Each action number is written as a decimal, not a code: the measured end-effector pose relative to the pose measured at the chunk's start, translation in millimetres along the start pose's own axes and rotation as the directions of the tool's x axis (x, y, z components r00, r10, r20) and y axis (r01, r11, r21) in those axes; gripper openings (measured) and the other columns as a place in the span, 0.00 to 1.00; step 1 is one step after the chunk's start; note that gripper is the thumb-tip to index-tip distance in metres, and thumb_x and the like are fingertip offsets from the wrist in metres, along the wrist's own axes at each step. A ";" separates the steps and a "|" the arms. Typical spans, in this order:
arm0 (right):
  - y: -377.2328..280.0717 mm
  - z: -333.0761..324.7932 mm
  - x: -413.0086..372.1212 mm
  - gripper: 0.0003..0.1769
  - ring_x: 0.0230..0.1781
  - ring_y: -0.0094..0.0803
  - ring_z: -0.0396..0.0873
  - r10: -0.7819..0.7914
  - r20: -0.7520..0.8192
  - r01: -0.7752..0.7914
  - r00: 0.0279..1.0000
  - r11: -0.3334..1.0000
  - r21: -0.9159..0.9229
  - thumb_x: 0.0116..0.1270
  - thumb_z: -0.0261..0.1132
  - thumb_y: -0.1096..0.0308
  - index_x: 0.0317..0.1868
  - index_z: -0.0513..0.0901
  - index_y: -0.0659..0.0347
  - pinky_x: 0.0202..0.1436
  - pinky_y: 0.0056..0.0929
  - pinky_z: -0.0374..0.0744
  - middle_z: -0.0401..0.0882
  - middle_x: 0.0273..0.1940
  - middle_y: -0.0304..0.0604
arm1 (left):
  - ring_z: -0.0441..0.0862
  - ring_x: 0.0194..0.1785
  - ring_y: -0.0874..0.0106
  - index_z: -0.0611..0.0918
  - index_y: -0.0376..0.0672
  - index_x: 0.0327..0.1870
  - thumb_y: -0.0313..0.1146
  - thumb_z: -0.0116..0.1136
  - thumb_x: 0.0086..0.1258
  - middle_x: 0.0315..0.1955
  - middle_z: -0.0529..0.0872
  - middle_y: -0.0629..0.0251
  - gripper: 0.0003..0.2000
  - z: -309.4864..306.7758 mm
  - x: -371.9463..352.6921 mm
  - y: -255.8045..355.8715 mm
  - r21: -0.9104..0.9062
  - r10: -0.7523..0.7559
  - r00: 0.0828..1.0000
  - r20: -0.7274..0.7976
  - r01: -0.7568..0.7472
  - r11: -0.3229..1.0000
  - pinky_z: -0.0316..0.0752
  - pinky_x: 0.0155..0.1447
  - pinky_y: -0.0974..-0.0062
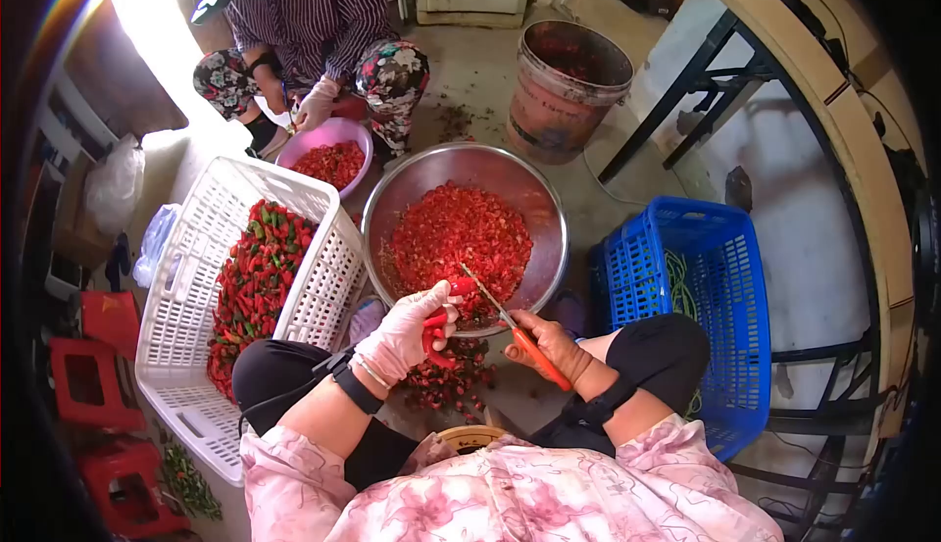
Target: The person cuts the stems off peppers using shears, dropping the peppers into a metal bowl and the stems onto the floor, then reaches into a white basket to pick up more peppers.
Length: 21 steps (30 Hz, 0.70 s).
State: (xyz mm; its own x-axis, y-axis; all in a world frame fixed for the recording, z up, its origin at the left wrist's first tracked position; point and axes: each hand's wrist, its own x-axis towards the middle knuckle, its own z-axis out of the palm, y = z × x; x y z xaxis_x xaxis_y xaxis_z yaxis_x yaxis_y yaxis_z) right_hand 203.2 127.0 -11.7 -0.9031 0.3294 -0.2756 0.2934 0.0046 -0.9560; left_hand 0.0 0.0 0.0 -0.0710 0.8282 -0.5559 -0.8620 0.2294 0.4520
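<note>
My left hand, in a thin whitish glove, is closed around several red chili peppers, one poking up past the fingers. In my right hand are scissors with orange handles, their blades pointing up and left to the pepper. Whether the blades are parted is hard to see. Both hands are over the near rim of a wide steel bowl heaped with chopped red chili. On the floor below my hands lies a pile of dark red stem ends.
Left stands a white plastic crate of whole chilies. A blue crate is at the right, a dirty bucket behind the bowl. Across from me a person with a gloved hand sits at a pink basin. Red stools stand far left.
</note>
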 end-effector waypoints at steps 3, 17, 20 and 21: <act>-0.1 -5.4 0.4 0.34 0.34 0.20 0.68 -0.050 -0.014 0.047 0.999 0.989 -0.143 0.54 0.67 0.52 0.56 0.67 0.62 0.40 0.20 0.70 0.72 0.32 0.37 | 0.71 0.21 0.76 0.75 0.36 0.38 0.39 0.56 0.62 0.20 0.75 0.69 0.14 -1.1 2.1 3.0 0.013 -0.034 0.999 0.040 0.033 0.999 0.63 0.18 0.82; 2.0 12.9 5.3 0.25 0.29 0.16 0.65 -0.096 -0.165 0.095 0.982 0.995 -0.016 0.57 0.66 0.58 0.51 0.70 0.61 0.36 0.15 0.69 0.68 0.27 0.31 | 0.69 0.22 0.76 0.75 0.37 0.36 0.36 0.50 0.66 0.21 0.73 0.69 0.10 7.2 11.0 -8.9 0.059 -0.129 0.990 0.058 0.125 0.990 0.62 0.19 0.83; 9.7 5.6 5.0 0.24 0.31 0.22 0.72 -0.045 -0.115 0.047 0.992 0.999 0.019 0.57 0.65 0.70 0.53 0.68 0.63 0.39 0.20 0.74 0.72 0.29 0.36 | 0.69 0.21 0.77 0.75 0.38 0.35 0.36 0.50 0.65 0.20 0.73 0.70 0.09 4.9 12.0 -9.2 0.042 -0.150 0.988 0.041 0.148 0.988 0.62 0.19 0.82; 14.6 2.7 5.7 0.24 0.31 0.22 0.72 -0.045 -0.114 0.048 0.992 0.999 0.018 0.57 0.65 0.70 0.53 0.68 0.63 0.39 0.20 0.74 0.72 0.29 0.36 | 0.69 0.20 0.77 0.76 0.39 0.34 0.35 0.52 0.64 0.20 0.73 0.70 0.08 3.8 11.6 -8.9 0.026 -0.158 0.987 0.035 0.157 0.987 0.62 0.19 0.81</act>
State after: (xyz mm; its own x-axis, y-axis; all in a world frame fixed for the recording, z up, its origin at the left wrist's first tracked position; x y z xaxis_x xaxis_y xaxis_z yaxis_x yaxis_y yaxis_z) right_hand 201.5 126.4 -27.5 -0.8740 0.4340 -0.2187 0.2441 0.0029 -0.9698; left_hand 8.7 9.6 -7.8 0.0836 0.7990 -0.5955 -0.8491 0.3699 0.3771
